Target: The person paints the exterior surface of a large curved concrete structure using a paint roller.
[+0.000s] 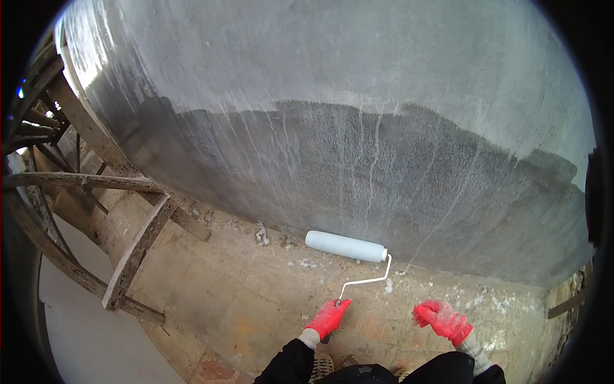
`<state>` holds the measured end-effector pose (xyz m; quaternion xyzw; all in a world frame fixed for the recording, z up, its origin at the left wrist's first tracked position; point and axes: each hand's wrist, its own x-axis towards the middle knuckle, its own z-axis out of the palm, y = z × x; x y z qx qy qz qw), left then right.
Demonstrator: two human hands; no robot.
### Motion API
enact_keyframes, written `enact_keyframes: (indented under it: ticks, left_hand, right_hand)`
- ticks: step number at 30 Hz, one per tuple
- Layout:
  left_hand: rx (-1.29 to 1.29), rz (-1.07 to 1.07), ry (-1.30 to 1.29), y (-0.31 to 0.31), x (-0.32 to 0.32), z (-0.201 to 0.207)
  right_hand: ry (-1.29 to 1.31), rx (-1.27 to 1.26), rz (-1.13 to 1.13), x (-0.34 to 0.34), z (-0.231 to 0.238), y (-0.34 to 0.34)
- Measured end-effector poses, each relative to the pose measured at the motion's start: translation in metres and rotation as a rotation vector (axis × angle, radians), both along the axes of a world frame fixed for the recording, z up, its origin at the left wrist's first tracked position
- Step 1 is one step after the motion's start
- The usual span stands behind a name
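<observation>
Presumably for control, the left hand (328,318) clenches the roller (346,246), its head near the floor (256,288)'s wall-side edge; right hand (444,320) loosely curled.

This looks like a building site or a place under renovation. The wall (300,150) is plain grey, its lower part darker, with pale drips (376,153) running down it. A long-napped paint roller (345,246) shows in front of its foot. The floor (236,291) is rough, stained and spattered with white splashes (503,301). Worn, roughly joined timber (135,259) stands at the left. Indoors or outdoors, I cannot tell
</observation>
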<state>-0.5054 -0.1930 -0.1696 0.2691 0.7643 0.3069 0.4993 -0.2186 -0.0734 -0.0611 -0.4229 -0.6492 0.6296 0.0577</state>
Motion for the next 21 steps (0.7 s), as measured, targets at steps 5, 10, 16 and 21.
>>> enact_keyframes:
  ticks: [5,10,16,21]
  left_hand:
    - [0.102,0.062,0.039,0.013,-0.032,0.052]
    - [0.495,0.057,-0.002,0.052,-0.055,0.176]
    - [0.501,0.113,0.06,0.065,-0.053,0.158]
    - [0.243,0.132,0.036,0.019,-0.029,0.062]
  right_hand:
    - [0.018,0.002,-0.052,0.007,0.005,-0.004]
    - [0.061,-0.038,-0.033,-0.002,0.01,0.001]
    - [0.096,-0.027,0.03,-0.015,0.004,0.004]
    - [0.131,-0.13,0.042,0.005,-0.018,0.007]
